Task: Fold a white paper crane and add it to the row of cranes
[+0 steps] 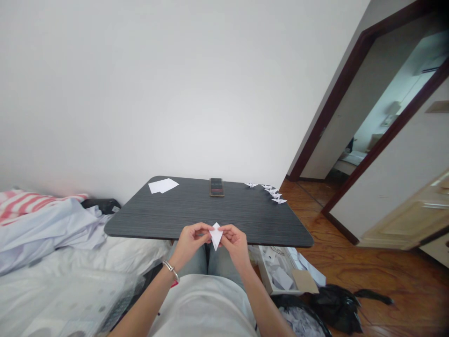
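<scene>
Left hand [192,238] and right hand [235,240] pinch folded paper [216,237] by the near edge of the table [140,220].
Probably light, crisp and easily creased; its side corners look the best hold.

Phone [216,187] behind held paper [216,236]

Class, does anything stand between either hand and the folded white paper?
Nothing visible does: the left hand and right hand pinch the folded white paper at its sides. The dark-screened device lies farther back on the table.
</scene>
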Demonstrator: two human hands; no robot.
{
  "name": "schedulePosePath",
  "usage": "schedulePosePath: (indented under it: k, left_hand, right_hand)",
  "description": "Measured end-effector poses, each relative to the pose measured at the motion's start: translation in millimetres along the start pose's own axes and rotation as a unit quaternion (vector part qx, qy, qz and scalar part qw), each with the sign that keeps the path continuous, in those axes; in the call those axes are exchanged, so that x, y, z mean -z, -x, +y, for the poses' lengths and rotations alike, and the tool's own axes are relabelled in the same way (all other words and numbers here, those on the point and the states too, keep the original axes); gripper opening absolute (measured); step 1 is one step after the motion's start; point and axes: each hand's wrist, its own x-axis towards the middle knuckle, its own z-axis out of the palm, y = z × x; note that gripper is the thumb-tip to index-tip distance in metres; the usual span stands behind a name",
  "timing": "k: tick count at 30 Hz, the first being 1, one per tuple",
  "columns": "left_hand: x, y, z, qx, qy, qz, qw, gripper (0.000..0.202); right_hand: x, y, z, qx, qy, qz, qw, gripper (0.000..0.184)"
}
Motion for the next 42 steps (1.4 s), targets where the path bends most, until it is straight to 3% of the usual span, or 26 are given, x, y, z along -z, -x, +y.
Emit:
schedulePosePath:
  k: [10, 18, 26, 32, 42]
  left_hand:
    - [3.4, -1, -1, 0.004, -0.022, 0.006, 1.000, 0.013]
    - [2.7, -1, -1, 0.012, 0.006, -0.031, 0.999, 0.019]
    - [3.2, -2, -1, -0.006, 0.003, -0.001, 1.000, 0.014]
    - [-2.0, -1, -4, -0.005, 0.023, 0.029, 0.999, 0.016]
    - [-13.7, 1, 6, 0.027, 0.092, 0.057, 0.994, 0.026]
  right_hand:
    - [2, 0, 2, -0.011, 0.042, 0.014, 0.999, 0.006]
    - [5, -3, 5, 0.017, 0.045, 0.030, 0.998, 0.003]
    - [5, -1, 5, 0.055, 0.139, 0.036, 0.988, 0.010]
    - [1, 1, 2, 0.022, 0.088, 0.048, 0.995, 0.009]
    - [-4, 2, -3, 0.025, 0.050, 0.057, 0.997, 0.013]
